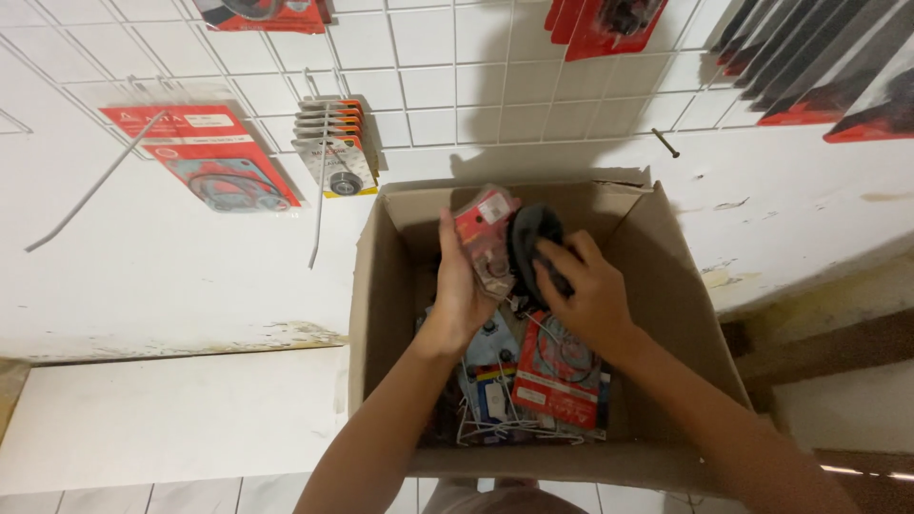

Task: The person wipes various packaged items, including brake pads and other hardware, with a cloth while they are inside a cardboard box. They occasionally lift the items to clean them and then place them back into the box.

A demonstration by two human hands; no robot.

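The person leans over an open brown cardboard box [666,286] that stands against a white wall. Both hands are lifted inside it, above the contents.

The left hand [464,281] has its grip closed around a small clear plastic packet with a red header card [484,233], held upright, fingers behind and thumb along its near edge. The right hand [588,290] has its grip pressed onto a black round rubber part [530,238], fingertips curled over its edge. Packet and rubber part stand just beside each other, possibly touching; the picture does not settle it. Both are held high in the box, near its back wall, clear of the pile below.

Judged from how things lie, the handling of the box's contents looks only partly done. Two items are up in the hands, and much remains in the bottom: a flat red carded packet with ring gaskets [560,376] lies on top under the right wrist, a blue-and-white carded packet [490,371] sits beside it under the left forearm, and bent white wire hooks [476,428] show among them at the near side.

On the wall, a white wire grid panel [428,86] already carries hung goods: a red gasket card in clear plastic [214,162] at the left, a stack of small carded bearings [333,143] beside it, and more red and black packets [819,67] at the upper right. Much of the grid between them is bare.
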